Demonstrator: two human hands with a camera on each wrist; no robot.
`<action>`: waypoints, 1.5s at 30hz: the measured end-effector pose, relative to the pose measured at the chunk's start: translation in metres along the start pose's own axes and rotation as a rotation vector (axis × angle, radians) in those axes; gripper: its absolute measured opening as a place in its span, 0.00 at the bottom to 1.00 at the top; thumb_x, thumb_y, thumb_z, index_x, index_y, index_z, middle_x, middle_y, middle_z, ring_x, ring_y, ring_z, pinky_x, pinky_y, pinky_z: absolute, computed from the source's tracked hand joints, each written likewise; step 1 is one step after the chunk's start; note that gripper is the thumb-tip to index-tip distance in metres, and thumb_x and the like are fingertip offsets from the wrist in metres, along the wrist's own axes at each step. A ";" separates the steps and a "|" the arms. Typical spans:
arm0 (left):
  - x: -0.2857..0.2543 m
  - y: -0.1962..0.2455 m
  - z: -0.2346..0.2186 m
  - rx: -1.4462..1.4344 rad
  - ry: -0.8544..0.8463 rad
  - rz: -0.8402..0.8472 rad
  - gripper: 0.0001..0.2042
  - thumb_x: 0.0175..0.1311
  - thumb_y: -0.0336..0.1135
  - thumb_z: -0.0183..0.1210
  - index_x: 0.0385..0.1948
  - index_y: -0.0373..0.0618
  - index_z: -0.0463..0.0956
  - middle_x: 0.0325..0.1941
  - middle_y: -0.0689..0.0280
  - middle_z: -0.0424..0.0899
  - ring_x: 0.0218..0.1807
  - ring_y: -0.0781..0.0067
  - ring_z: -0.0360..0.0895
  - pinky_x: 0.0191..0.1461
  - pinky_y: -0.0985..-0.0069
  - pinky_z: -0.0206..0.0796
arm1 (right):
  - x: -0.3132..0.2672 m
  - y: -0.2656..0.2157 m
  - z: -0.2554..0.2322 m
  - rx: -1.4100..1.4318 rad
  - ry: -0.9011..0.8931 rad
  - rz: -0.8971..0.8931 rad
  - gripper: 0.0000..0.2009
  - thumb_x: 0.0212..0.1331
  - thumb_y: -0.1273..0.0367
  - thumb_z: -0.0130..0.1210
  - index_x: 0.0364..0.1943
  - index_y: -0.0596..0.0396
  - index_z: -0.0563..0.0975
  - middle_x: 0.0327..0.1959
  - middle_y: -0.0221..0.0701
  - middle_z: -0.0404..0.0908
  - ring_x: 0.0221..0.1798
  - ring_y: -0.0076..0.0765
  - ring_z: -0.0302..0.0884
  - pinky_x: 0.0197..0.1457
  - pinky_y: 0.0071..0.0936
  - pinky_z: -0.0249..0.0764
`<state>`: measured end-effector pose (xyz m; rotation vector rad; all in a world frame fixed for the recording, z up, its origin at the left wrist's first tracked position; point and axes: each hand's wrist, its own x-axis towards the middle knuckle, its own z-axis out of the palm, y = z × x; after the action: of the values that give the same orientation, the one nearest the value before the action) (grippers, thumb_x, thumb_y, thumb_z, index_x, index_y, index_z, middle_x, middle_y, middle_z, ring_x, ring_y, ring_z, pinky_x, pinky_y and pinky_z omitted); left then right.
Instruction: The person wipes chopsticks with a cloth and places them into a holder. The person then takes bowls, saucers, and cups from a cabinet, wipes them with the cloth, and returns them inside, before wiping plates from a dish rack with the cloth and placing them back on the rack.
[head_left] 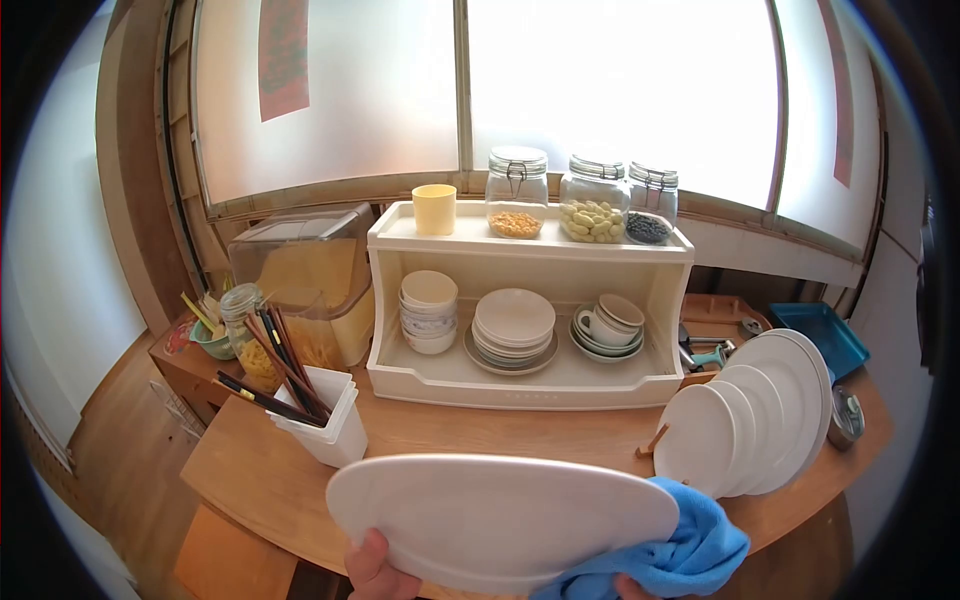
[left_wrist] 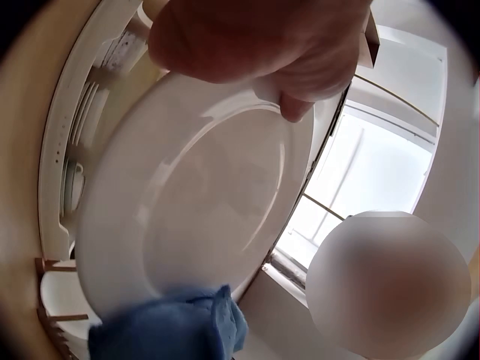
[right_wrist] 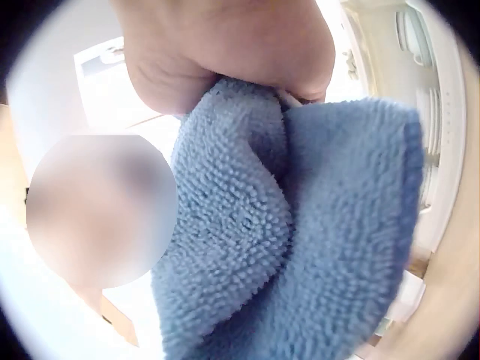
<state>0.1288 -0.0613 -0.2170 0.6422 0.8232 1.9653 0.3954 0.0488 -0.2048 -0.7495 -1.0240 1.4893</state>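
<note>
A large white oval plate (head_left: 500,520) is held up, tilted, over the front of the table. My left hand (head_left: 380,570) grips its lower left edge, and in the left wrist view the thumb lies on the rim. A blue cloth (head_left: 695,540) bunches around the plate's right end. Under the cloth, a small part of my right hand (head_left: 630,588) shows in the head view. From the right wrist, the hand (right_wrist: 232,45) holds the fluffy cloth, which hangs down in folds; its fingertips are hidden.
White plates (head_left: 695,440) stand in a wooden rack at the right. Behind, a cream shelf (head_left: 530,392) carries bowls, plates and cups, with glass jars (head_left: 595,215) on top. A white holder (head_left: 340,435) with chopsticks stands left. A blue tray (head_left: 825,335) lies back right.
</note>
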 end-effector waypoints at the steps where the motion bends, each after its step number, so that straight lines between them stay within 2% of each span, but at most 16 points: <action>1: -0.003 0.001 0.011 0.002 -0.001 -0.001 0.36 0.66 0.60 0.51 0.69 0.45 0.55 0.70 0.56 0.64 0.70 0.55 0.60 0.74 0.54 0.49 | 0.001 0.001 -0.001 -0.016 0.000 -0.011 0.17 0.61 0.68 0.57 0.53 0.59 0.75 0.50 0.33 0.78 0.54 0.36 0.73 0.61 0.35 0.68; 3: -0.009 0.003 0.043 -0.193 0.124 -0.028 0.37 0.66 0.60 0.52 0.68 0.43 0.55 0.70 0.57 0.63 0.70 0.54 0.60 0.73 0.56 0.51 | 0.006 0.004 -0.004 -0.049 -0.004 -0.031 0.16 0.61 0.68 0.57 0.52 0.59 0.75 0.50 0.33 0.78 0.54 0.35 0.73 0.61 0.35 0.68; 6: -0.018 0.001 0.067 -0.270 0.140 -0.076 0.37 0.66 0.61 0.50 0.69 0.44 0.54 0.71 0.57 0.62 0.70 0.54 0.60 0.73 0.56 0.50 | 0.004 0.004 -0.008 -0.091 0.001 -0.065 0.16 0.61 0.68 0.57 0.52 0.59 0.75 0.50 0.33 0.78 0.53 0.35 0.74 0.61 0.34 0.68; 10: -0.022 -0.005 0.060 -0.322 0.097 -0.121 0.39 0.66 0.63 0.48 0.70 0.45 0.52 0.73 0.58 0.59 0.72 0.54 0.57 0.75 0.56 0.47 | 0.000 0.004 -0.014 -0.147 0.024 -0.119 0.15 0.61 0.68 0.57 0.51 0.59 0.76 0.49 0.32 0.79 0.52 0.35 0.74 0.60 0.34 0.68; 13: -0.022 -0.017 0.044 -0.285 0.160 -0.115 0.40 0.66 0.63 0.47 0.72 0.46 0.50 0.74 0.59 0.57 0.73 0.53 0.55 0.76 0.55 0.44 | -0.005 0.007 -0.017 -0.187 0.035 -0.149 0.15 0.61 0.69 0.57 0.51 0.59 0.76 0.49 0.32 0.79 0.52 0.34 0.74 0.60 0.34 0.69; 15: -0.008 -0.039 0.012 -1.034 -0.558 0.006 0.39 0.66 0.63 0.47 0.72 0.46 0.50 0.75 0.60 0.57 0.73 0.53 0.54 0.76 0.55 0.42 | -0.008 0.010 -0.017 -0.209 0.041 -0.167 0.15 0.61 0.69 0.57 0.50 0.59 0.76 0.48 0.32 0.79 0.52 0.34 0.74 0.59 0.33 0.69; 16: -0.006 -0.040 -0.008 -1.031 -0.559 0.001 0.39 0.66 0.63 0.47 0.72 0.46 0.50 0.75 0.60 0.57 0.73 0.53 0.54 0.76 0.55 0.42 | -0.009 0.011 -0.017 -0.224 0.043 -0.177 0.15 0.61 0.69 0.57 0.50 0.59 0.77 0.48 0.32 0.79 0.52 0.34 0.74 0.59 0.33 0.69; 18: -0.002 -0.028 -0.037 -0.302 -0.307 0.001 0.39 0.66 0.61 0.49 0.71 0.45 0.50 0.74 0.58 0.58 0.72 0.53 0.56 0.75 0.54 0.45 | -0.014 0.005 -0.020 -0.244 0.051 -0.192 0.14 0.61 0.69 0.57 0.50 0.59 0.77 0.48 0.32 0.79 0.51 0.34 0.74 0.59 0.33 0.69; 19: -0.004 -0.026 -0.036 -0.304 -0.312 -0.005 0.39 0.66 0.61 0.49 0.71 0.45 0.50 0.74 0.58 0.58 0.72 0.53 0.56 0.75 0.54 0.45 | -0.014 0.007 -0.025 -0.341 -0.004 -0.242 0.13 0.62 0.69 0.57 0.49 0.59 0.77 0.48 0.31 0.79 0.52 0.34 0.74 0.59 0.33 0.69; 21: -0.007 -0.001 -0.007 -0.089 0.064 -0.169 0.38 0.66 0.59 0.50 0.71 0.43 0.51 0.72 0.56 0.61 0.70 0.52 0.59 0.74 0.54 0.49 | -0.016 0.014 -0.034 -0.535 -0.108 -0.338 0.11 0.64 0.69 0.55 0.48 0.59 0.78 0.49 0.31 0.79 0.52 0.34 0.74 0.58 0.32 0.69; 24: -0.007 0.012 0.020 -0.125 0.166 -0.103 0.37 0.66 0.58 0.51 0.70 0.42 0.52 0.71 0.55 0.63 0.69 0.51 0.61 0.73 0.53 0.51 | -0.019 0.028 -0.028 -0.477 -0.065 -0.290 0.11 0.64 0.71 0.57 0.48 0.58 0.78 0.49 0.31 0.79 0.52 0.36 0.74 0.60 0.32 0.68; 28: -0.013 0.012 0.037 -0.165 0.125 -0.051 0.36 0.68 0.58 0.49 0.70 0.42 0.53 0.71 0.54 0.63 0.69 0.51 0.62 0.72 0.53 0.51 | -0.012 0.029 -0.011 -0.377 -0.060 -0.269 0.13 0.63 0.70 0.57 0.50 0.58 0.76 0.51 0.32 0.78 0.53 0.35 0.73 0.60 0.33 0.68; 30: -0.020 0.008 0.058 -0.186 0.303 0.016 0.37 0.68 0.60 0.46 0.70 0.41 0.52 0.72 0.54 0.61 0.69 0.52 0.61 0.73 0.54 0.50 | -0.007 0.027 -0.002 -0.323 -0.047 -0.264 0.14 0.63 0.70 0.57 0.51 0.58 0.76 0.51 0.32 0.78 0.53 0.35 0.73 0.61 0.33 0.68; 34: -0.028 -0.023 0.035 -0.248 0.250 -0.027 0.37 0.69 0.61 0.44 0.71 0.42 0.51 0.73 0.55 0.59 0.70 0.53 0.60 0.73 0.56 0.49 | -0.003 0.020 0.008 -0.229 -0.009 -0.244 0.15 0.63 0.69 0.57 0.53 0.58 0.74 0.52 0.32 0.77 0.54 0.35 0.73 0.61 0.33 0.68; 39: -0.033 -0.028 0.043 -0.224 -0.141 0.139 0.36 0.70 0.61 0.41 0.71 0.45 0.51 0.74 0.55 0.56 0.70 0.54 0.59 0.73 0.55 0.49 | 0.003 0.007 0.025 -0.105 0.001 -0.209 0.18 0.63 0.69 0.57 0.56 0.57 0.71 0.54 0.32 0.76 0.55 0.34 0.73 0.62 0.33 0.67; 45: -0.031 -0.001 -0.035 -0.212 0.074 0.070 0.39 0.67 0.65 0.41 0.71 0.45 0.52 0.74 0.54 0.57 0.71 0.53 0.58 0.73 0.54 0.50 | 0.002 -0.004 0.032 0.051 0.039 -0.172 0.21 0.63 0.68 0.57 0.59 0.57 0.69 0.55 0.33 0.75 0.56 0.33 0.72 0.63 0.34 0.67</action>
<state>0.1198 -0.0982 -0.2441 0.4810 0.6321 2.1164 0.3688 0.0443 -0.1879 -0.6359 -0.9927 1.3430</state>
